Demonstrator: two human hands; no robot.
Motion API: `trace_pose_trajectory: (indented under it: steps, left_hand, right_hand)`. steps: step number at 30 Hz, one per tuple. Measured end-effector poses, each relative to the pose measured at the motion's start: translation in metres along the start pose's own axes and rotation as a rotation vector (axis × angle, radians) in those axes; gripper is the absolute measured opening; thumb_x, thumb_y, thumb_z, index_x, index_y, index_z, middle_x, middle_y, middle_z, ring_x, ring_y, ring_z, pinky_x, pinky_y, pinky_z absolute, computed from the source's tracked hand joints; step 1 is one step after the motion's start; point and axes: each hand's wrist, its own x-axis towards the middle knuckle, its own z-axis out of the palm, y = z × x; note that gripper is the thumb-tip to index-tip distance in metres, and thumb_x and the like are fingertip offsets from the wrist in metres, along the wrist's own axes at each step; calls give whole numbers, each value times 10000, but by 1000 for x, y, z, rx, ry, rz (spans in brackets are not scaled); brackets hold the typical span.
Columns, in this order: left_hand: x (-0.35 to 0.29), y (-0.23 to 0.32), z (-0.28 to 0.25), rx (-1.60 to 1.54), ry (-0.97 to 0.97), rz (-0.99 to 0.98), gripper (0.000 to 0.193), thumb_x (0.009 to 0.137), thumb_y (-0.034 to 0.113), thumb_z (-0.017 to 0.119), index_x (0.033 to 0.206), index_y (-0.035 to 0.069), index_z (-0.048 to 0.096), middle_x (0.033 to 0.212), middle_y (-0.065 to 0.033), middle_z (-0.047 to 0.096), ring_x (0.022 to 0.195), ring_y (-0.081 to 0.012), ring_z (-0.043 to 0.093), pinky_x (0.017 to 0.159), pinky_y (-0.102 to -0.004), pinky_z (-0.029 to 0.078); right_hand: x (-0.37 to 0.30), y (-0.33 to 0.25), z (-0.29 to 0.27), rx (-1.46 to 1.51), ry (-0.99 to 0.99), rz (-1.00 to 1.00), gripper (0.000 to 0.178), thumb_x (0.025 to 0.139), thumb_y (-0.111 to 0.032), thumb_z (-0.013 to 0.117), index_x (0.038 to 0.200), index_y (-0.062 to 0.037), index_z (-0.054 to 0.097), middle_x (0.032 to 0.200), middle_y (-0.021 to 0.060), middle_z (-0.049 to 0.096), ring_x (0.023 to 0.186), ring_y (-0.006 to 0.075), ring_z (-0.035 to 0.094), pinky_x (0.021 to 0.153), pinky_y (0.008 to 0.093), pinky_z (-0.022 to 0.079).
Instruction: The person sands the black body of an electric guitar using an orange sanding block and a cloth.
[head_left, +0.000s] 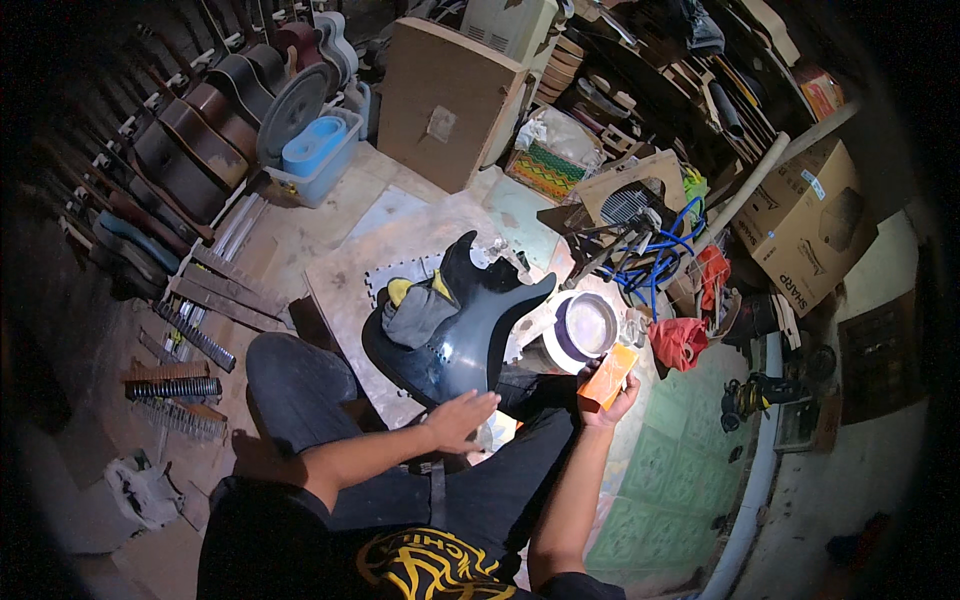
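A glossy black electric guitar body (465,320) lies across the space in front of my legs, its two horns pointing away and to the right. My left hand (462,421) is stretched flat at its near edge, fingers extended and holding nothing. Whether the palm touches the body, I cannot tell. An orange rectangular block (608,378) is gripped in my right hand (622,408), to the right of the guitar body. A grey cloth with yellow parts (420,311) rests bunched on the body's left side.
Right of the guitar body stands a white round tub (586,327). Beyond it lie a tangled blue hose (655,262) and a red bag (680,343). Guitar bodies (190,140) line the left wall, near a bin (320,180). A cardboard box (810,230) sits far right.
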Motion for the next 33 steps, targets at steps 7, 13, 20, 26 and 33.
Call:
trace_pose_trajectory:
  steps: [7, 13, 20, 26, 33]
  left_hand:
    - [15, -63, 2, 0, 264, -475, 965, 914, 679, 536, 1545, -28, 355, 1642, -197, 308, 1545, -329, 246, 1249, -494, 197]
    - [4, -16, 6, -94, 52, -184, 1030, 876, 693, 577, 1561, -32, 324, 1659, -209, 266, 1561, -330, 201, 1262, -514, 152]
    - [19, -46, -8, -15, 151, -447, 1001, 912, 709, 511, 1564, -28, 325, 1666, -159, 280, 1560, -303, 210, 1262, -491, 157]
    - [16, -57, -18, 8, 160, -510, 1035, 896, 734, 511, 1560, -38, 322, 1649, -194, 295, 1556, -316, 221, 1261, -486, 157]
    - [26, -23, -5, -82, 69, -249, 1013, 894, 734, 515, 1569, 1, 332, 1655, -179, 294, 1563, -289, 210, 1266, -505, 117]
  right_hand:
    - [-2, 0, 9, 38, -64, 23, 521, 912, -418, 544, 1260, -41, 638, 1086, 131, 708, 962, 286, 671, 862, 448, 528]
    - [2, 4, 7, 28, -68, 10, 504, 913, -405, 545, 1257, -53, 651, 1090, 137, 709, 967, 309, 669, 868, 454, 526]
    - [1, 3, 9, 30, -77, 20, 532, 931, -423, 507, 1259, -25, 643, 1094, 136, 709, 983, 316, 663, 870, 470, 547]
    - [0, -2, 6, 16, -66, 10, 537, 928, -434, 513, 1255, -27, 640, 1083, 148, 707, 981, 308, 666, 871, 466, 547]
    - [0, -3, 2, 37, -16, -6, 550, 915, -426, 523, 1270, -17, 621, 1058, 159, 692, 956, 310, 654, 857, 458, 543]
